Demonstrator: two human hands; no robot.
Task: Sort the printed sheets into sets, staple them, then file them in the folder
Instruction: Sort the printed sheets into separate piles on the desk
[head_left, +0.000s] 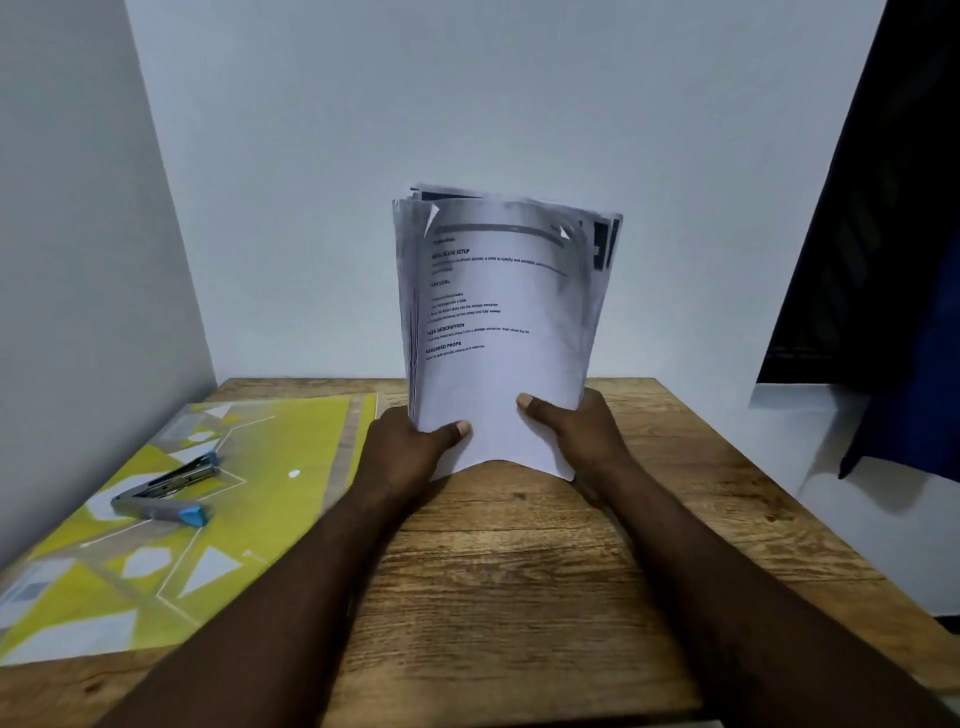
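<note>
A thick stack of printed sheets (498, 322) stands upright above the middle of the wooden table, its top page showing black headings and text. My left hand (410, 447) grips its lower left corner, thumb across the front page. My right hand (576, 431) grips the lower right corner the same way. The upper corners of the sheets fan out unevenly. A yellow folder (171, 551) with white shapes lies flat on the table's left side. On it rests a grey stapler (166, 493) with blue ends, lying open.
The wooden table (519, 571) sits in a corner, with pale walls at the left and behind. A dark blue cloth (893, 312) hangs at the right, past the table's right edge. A white surface lies below it.
</note>
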